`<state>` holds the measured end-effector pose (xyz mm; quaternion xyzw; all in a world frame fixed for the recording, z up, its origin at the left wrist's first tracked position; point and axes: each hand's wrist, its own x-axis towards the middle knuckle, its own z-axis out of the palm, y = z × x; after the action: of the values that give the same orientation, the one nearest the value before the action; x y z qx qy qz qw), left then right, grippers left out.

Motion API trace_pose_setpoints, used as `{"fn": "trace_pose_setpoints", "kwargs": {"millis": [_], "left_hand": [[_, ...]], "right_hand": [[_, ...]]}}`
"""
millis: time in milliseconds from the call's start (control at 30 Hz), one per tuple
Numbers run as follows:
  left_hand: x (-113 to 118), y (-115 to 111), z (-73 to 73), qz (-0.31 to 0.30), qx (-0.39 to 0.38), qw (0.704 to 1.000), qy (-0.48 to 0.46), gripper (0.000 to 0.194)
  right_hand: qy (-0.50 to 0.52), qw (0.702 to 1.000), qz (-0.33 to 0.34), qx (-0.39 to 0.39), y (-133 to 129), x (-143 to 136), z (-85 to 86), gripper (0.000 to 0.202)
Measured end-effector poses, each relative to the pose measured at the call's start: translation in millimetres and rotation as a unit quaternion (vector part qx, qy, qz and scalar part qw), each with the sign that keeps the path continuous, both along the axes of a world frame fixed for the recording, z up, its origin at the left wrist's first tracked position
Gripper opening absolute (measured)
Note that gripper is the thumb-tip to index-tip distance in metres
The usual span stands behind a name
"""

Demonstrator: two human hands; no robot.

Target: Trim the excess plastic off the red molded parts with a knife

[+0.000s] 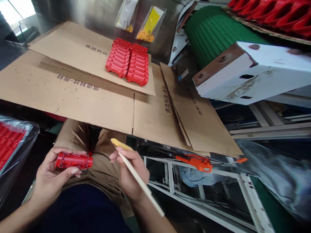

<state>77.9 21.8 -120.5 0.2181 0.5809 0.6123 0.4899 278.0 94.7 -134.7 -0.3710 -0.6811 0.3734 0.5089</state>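
My left hand (52,173) is closed round a red plastic housing (75,160), roughly cylindrical with an open, recessed face turned up, held above my lap. To its right, my right hand (132,171) grips a slim tool with a long pale handle (142,186), pen-like. The tool's narrow tip points up and left, apart from the red part; its exact kind I cannot make out. A yellow finger cot (121,144) covers the index fingertip beside the tool.
Flat cardboard sheets (97,106) cover the table, bearing rows of red parts (127,61). Two bags with yellow pieces (145,34) lie behind. A green conveyor belt (206,32) stands right; orange-handled pliers (194,161) hang below the edge. At left sits a lined box (29,132).
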Motion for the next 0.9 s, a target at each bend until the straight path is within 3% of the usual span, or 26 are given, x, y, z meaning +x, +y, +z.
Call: {"fn": "trace_pose_setpoints", "kwargs": {"millis": [100, 233, 433, 567, 633, 733, 767, 800, 833, 900], "left_hand": [[-0.3, 0.5, -0.9, -0.014, -0.014, 1.000, -0.011, 0.045], [-3.0, 2.1, -6.1, -0.051, 0.004, 0.998, -0.046, 0.044], [-3.1, 2.2, -22.6, -0.096, 0.044, 0.990, -0.093, 0.048], [-2.6, 1.3, -32.4, -0.087, 0.055, 0.990, -0.099, 0.052], [-19.0, 9.8, -24.2, -0.068, 0.058, 0.993, -0.071, 0.051], [-76.3, 42.7, 14.5, -0.003, 0.065, 0.990, 0.127, 0.053], [-101.7, 58.2, 32.5, 0.031, 0.063, 0.962, 0.263, 0.052], [-128.0, 75.0, 50.8, 0.049, 0.037, 0.901, 0.430, 0.051], [-153.9, 92.4, 67.9, 0.059, -0.003, 0.809, 0.585, 0.051], [-199.7, 127.8, 92.8, 0.065, -0.023, 0.749, 0.659, 0.049]], "right_hand": [[0.046, 0.998, 0.019, -0.034, 0.1, -2.4, 2.3, 0.015], [0.007, 0.996, 0.084, -0.002, -1.6, -8.4, 4.2, 0.019], [-0.003, 0.995, 0.101, 0.021, -1.2, -14.6, 3.5, 0.021], [-0.019, 0.995, 0.100, 0.016, -1.1, -14.7, 3.3, 0.020], [-0.039, 0.995, 0.091, 0.018, -1.0, -11.6, 2.6, 0.020], [-0.062, 0.996, 0.062, 0.029, 1.4, -4.1, -0.8, 0.021], [-0.066, 0.996, 0.058, 0.033, 3.2, -1.6, -2.5, 0.021], [-0.069, 0.995, 0.060, 0.036, 5.3, 0.3, -4.3, 0.022], [-0.072, 0.994, 0.067, 0.039, 7.6, 1.6, -6.1, 0.022], [-0.077, 0.992, 0.087, 0.047, 11.9, 2.0, -9.1, 0.025]]}}
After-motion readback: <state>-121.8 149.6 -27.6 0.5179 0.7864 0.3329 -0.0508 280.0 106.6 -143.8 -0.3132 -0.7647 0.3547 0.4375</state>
